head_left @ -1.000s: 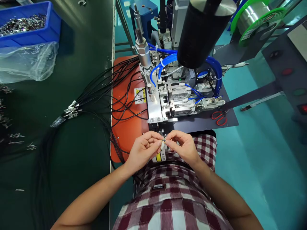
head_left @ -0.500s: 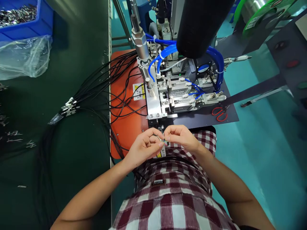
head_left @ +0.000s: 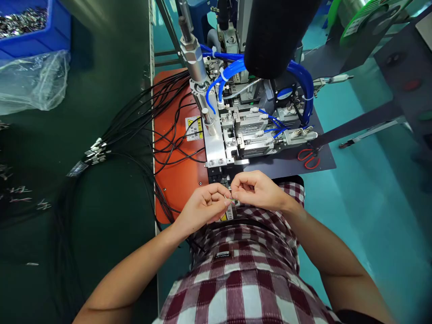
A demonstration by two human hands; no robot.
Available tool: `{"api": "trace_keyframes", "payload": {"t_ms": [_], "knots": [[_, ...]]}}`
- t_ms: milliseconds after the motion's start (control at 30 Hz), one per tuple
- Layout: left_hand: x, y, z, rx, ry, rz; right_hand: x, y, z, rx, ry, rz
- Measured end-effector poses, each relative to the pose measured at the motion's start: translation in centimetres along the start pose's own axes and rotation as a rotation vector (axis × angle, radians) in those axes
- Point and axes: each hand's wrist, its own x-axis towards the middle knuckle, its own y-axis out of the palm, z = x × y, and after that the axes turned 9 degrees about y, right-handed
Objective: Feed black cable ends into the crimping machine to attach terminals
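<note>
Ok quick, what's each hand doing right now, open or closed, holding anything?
Left hand: closed, fingertips pinching the fine wire ends.
Right hand: closed, pinching the same fine wire ends from the other side.

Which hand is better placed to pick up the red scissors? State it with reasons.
The right hand, probably: the red scissors lie on the dark plate on its side, while the left hand would have to cross over. Both hands pinch the thin wire ends.
</note>
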Motion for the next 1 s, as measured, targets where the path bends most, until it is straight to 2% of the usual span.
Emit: {"api": "trace_keyframes", "payload": {"t_ms": [233, 300, 367, 467, 700, 867, 1000], "knots": [[-0.2, 0.2, 0.2, 0.036, -0.006, -0.078, 0.2, 1.0, -0.3, 0.271, 0.161, 0.017], [-0.1, 0.2, 0.2, 0.028, 0.009, -0.115, 0.1, 1.4, -0.5, 0.338, 0.174, -0.031], [-0.1, 0.1, 0.2, 0.002, 0.028, -0.156, -0.3, 1.9, -0.8, 0.364, 0.168, -0.133], [0.1, 0.1, 0.3, -0.036, 0.056, -0.218, -0.9, 3.1, -1.2, 0.33, 0.163, -0.261], [0.1, 0.1, 0.3, -0.08, 0.072, -0.252, -0.8, 5.9, -1.3, 0.325, 0.13, -0.409], [0.2, 0.2, 0.1, -0.124, 0.057, -0.255, -0.7, 4.8, -1.3, 0.272, 0.103, -0.391], [0.3, 0.0, 0.1, -0.123, 0.058, -0.254, -0.7, 4.4, -1.3, 0.105, 0.013, -0.514]]}}
